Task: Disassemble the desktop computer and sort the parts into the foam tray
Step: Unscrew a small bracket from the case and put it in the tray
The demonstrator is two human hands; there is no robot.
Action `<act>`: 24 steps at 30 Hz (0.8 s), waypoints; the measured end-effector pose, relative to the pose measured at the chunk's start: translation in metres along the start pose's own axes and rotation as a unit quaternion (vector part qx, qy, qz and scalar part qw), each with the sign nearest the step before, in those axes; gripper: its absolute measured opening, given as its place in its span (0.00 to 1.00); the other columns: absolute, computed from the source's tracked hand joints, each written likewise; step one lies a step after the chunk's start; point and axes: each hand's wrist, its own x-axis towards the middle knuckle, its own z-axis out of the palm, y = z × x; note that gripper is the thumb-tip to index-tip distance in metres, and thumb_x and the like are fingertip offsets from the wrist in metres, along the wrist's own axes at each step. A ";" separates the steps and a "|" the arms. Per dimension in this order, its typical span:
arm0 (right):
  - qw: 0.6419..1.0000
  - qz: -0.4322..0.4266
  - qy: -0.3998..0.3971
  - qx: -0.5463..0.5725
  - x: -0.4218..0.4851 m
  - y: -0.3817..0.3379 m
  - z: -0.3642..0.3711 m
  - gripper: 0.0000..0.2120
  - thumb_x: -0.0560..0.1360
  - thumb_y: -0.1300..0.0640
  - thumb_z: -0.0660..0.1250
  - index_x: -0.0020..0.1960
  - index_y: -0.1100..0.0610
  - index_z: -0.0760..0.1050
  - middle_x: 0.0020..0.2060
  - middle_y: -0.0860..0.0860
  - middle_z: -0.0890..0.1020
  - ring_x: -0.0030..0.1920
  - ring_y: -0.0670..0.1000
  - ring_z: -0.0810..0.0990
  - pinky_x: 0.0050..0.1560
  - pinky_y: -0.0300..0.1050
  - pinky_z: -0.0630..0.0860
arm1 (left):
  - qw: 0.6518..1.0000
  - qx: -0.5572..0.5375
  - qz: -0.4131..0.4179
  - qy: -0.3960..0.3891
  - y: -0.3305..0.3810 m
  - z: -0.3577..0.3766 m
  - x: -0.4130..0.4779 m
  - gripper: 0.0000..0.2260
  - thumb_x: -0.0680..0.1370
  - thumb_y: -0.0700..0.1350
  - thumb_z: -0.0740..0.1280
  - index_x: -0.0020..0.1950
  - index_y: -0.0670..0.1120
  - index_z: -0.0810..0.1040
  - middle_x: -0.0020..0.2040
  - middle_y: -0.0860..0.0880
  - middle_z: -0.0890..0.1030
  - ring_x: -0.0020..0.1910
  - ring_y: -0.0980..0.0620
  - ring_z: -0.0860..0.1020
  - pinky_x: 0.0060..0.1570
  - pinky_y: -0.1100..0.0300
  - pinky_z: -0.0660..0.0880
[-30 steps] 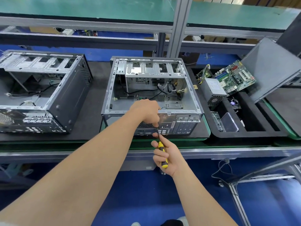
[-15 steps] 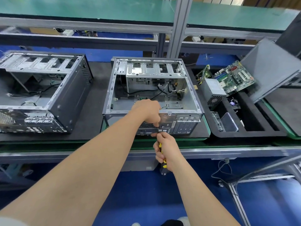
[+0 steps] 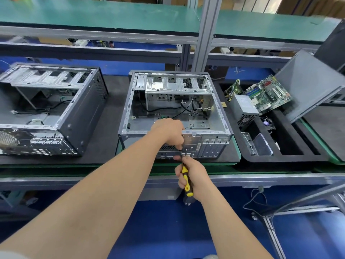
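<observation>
An open grey computer case lies on its side on the bench, with loose black cables inside. My left hand rests over its near rear panel, fingers curled down by the screwdriver's shaft; I cannot see whether they pinch anything. My right hand grips a yellow-and-black screwdriver, its tip pointing up at the rear panel. The black foam tray to the right holds a green motherboard, a grey power supply and a small clear box.
A second open case lies at the left. A dark side panel leans over the tray's far right corner. An aluminium upright and green shelf rise behind. The bench's metal front rail runs below my hands.
My right hand rolled back, so the screwdriver's yellow handle shows again after being mostly covered half a second ago. My left hand has stayed on the rear panel.
</observation>
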 end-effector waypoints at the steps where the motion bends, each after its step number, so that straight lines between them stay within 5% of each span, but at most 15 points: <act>1: 0.998 0.014 -0.018 0.060 -0.001 0.001 -0.001 0.16 0.88 0.53 0.57 0.66 0.61 0.77 0.33 0.56 0.77 0.21 0.49 0.65 0.23 0.42 0.64 | 1.000 0.001 0.002 -0.003 0.000 0.000 0.000 0.30 0.70 0.56 0.78 0.70 0.52 0.77 0.56 0.48 0.84 0.53 0.43 0.80 0.53 0.46 0.80; 7: 0.957 0.092 -0.091 0.260 -0.006 0.004 -0.001 0.19 0.86 0.51 0.61 0.41 0.62 0.76 0.25 0.50 0.71 0.18 0.45 0.62 0.16 0.39 0.60 | 1.000 0.008 0.011 -0.006 -0.001 -0.001 0.002 0.20 0.70 0.55 0.77 0.59 0.53 0.80 0.45 0.51 0.81 0.45 0.46 0.80 0.41 0.52 0.78; 13: 0.970 0.071 -0.062 0.226 -0.005 0.000 0.001 0.11 0.87 0.55 0.60 0.48 0.59 0.70 0.27 0.52 0.74 0.18 0.46 0.62 0.15 0.40 0.61 | 1.000 0.014 0.012 -0.008 -0.001 0.001 0.005 0.15 0.69 0.55 0.77 0.51 0.51 0.79 0.41 0.52 0.81 0.43 0.47 0.80 0.37 0.55 0.74; 16: 0.990 0.017 -0.034 0.133 -0.002 0.000 0.000 0.06 0.88 0.58 0.58 0.56 0.60 0.70 0.32 0.56 0.76 0.19 0.47 0.62 0.17 0.40 0.61 | 1.000 0.010 0.015 -0.007 -0.002 0.002 0.006 0.15 0.69 0.55 0.77 0.49 0.52 0.77 0.42 0.52 0.80 0.45 0.46 0.80 0.39 0.54 0.74; 20: 0.990 -0.058 0.043 -0.120 0.000 -0.003 0.004 0.11 0.88 0.57 0.55 0.63 0.58 0.75 0.31 0.59 0.80 0.20 0.51 0.65 0.21 0.42 0.65 | 1.000 0.013 0.013 -0.005 -0.001 0.002 0.006 0.17 0.69 0.56 0.78 0.51 0.53 0.76 0.44 0.51 0.81 0.47 0.45 0.79 0.41 0.53 0.75; 24: 0.870 -0.159 0.166 -0.435 -0.001 -0.005 0.015 0.08 0.86 0.56 0.57 0.57 0.53 0.75 0.37 0.56 0.84 0.33 0.52 0.79 0.33 0.46 0.74 | 1.000 0.017 0.009 -0.008 -0.001 0.002 0.006 0.20 0.70 0.56 0.77 0.58 0.50 0.80 0.45 0.52 0.83 0.46 0.45 0.80 0.45 0.51 0.80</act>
